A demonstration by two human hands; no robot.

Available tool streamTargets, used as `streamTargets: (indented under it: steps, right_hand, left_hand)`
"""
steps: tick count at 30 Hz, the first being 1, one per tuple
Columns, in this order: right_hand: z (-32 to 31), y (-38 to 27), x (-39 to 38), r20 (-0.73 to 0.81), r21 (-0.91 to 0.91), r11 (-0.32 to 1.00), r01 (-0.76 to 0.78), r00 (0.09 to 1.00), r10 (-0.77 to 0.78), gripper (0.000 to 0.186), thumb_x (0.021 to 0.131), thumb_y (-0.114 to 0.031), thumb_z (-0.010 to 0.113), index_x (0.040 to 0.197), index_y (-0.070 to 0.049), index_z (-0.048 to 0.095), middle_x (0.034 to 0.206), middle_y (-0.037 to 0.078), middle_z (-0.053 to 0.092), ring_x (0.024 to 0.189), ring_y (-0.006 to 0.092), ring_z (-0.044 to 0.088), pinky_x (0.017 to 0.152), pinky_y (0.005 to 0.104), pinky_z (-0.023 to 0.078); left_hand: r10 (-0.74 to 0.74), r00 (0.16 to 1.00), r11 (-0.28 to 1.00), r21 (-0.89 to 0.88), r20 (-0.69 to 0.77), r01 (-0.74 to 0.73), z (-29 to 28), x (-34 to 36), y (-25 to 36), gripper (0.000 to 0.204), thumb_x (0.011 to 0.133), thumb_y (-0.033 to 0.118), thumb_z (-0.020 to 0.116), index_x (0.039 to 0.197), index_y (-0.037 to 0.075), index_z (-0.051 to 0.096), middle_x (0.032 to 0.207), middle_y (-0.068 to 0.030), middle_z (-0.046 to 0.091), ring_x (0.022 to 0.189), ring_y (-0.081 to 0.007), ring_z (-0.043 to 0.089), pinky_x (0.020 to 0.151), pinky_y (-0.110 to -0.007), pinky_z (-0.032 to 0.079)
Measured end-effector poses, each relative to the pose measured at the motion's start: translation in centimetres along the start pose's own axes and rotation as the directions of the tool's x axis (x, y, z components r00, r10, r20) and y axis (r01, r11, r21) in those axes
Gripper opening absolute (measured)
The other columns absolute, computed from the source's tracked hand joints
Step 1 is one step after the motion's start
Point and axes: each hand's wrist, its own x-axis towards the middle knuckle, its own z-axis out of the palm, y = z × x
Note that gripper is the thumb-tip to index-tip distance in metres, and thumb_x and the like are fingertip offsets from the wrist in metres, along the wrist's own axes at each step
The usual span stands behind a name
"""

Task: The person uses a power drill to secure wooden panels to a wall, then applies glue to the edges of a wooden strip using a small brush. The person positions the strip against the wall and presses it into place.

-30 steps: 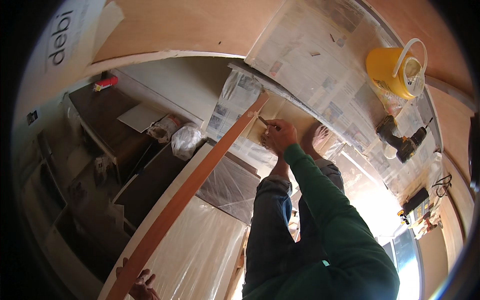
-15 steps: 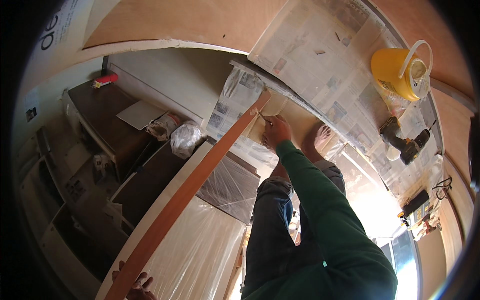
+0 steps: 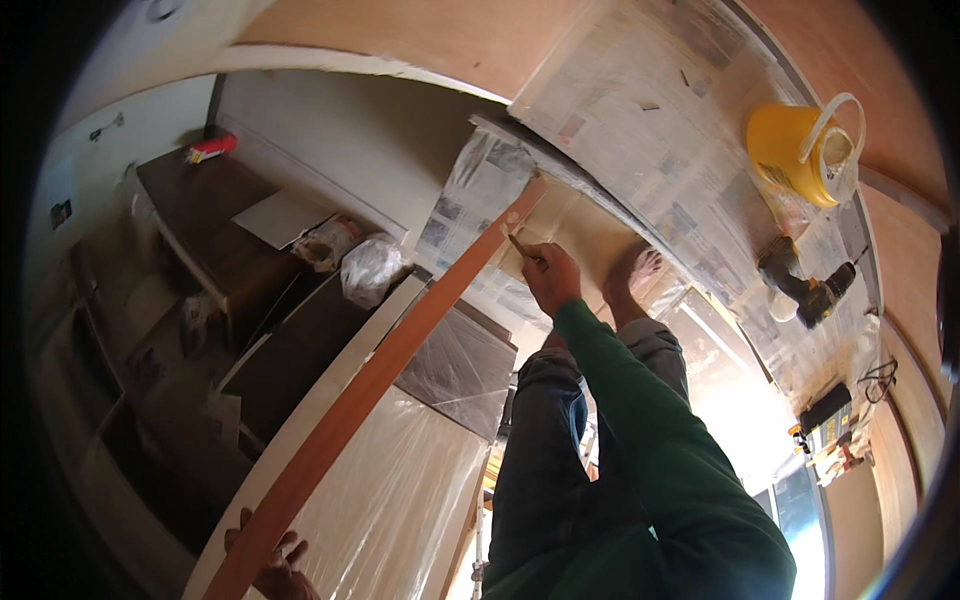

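Observation:
A long reddish-brown strip of wood (image 3: 390,365) runs slantwise from the lower left up to the middle of the view. At its low end my left hand (image 3: 284,574) is closed around it from beneath, fingertips showing at both edges. My right hand (image 3: 553,278), in a green sleeve, pinches a thin stick-shaped tool (image 3: 518,244) whose exact kind I cannot make out. The tool points at the strip's far end, where a small pale patch (image 3: 512,217) shows on the wood. Whether the tip touches the strip is unclear.
Newspaper (image 3: 640,130) covers the surface at right, with a yellow bucket (image 3: 785,150) and a cordless drill (image 3: 808,290) on it. My bare foot (image 3: 632,268) is beside brown cardboard (image 3: 575,225). At left are a dark cabinet (image 3: 200,215) and a plastic bag (image 3: 370,270).
My right hand has drawn back slightly from the strip's far end, and the tool has tilted. My left hand stays on the low end. The view has shifted a little.

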Motion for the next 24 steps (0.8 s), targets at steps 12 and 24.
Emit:
streamTargets:
  steps: [12, 24]
  right_hand:
    - [-5.6, -23.1, -13.7, 0.158, 0.211, 0.858, 0.469, 0.850, -0.503, 0.029, 0.079, 0.003, 0.070, 0.106, -0.007, 0.071, 0.089, 0.009, 0.070, 0.078, 0.0267, 0.067, 0.071, 0.0376, 0.057]
    - [-4.6, -27.3, -16.6, 0.056, 0.240, 0.836, 0.493, 0.853, -0.518, 0.028, 0.082, 0.003, 0.077, 0.108, -0.006, 0.074, 0.099, 0.010, 0.071, 0.084, 0.0251, 0.070, 0.070, 0.0342, 0.058]
  left_hand:
    - [0.297, 0.911, 0.924, -0.326, 0.287, -0.199, 0.8, -2.2, 2.6, 0.061, 0.090, 0.032, 0.074, 0.138, 0.009, 0.044, 0.139, -0.0133, 0.056, 0.118, -0.0253, 0.062, 0.084, -0.043, 0.061]
    - [0.349, 0.911, 0.879, -0.414, 0.217, -0.238, 1.9, -5.6, 4.1, 0.066, 0.092, 0.034, 0.076, 0.140, 0.003, 0.042, 0.135, -0.0161, 0.056, 0.119, -0.0266, 0.061, 0.090, -0.040, 0.060]
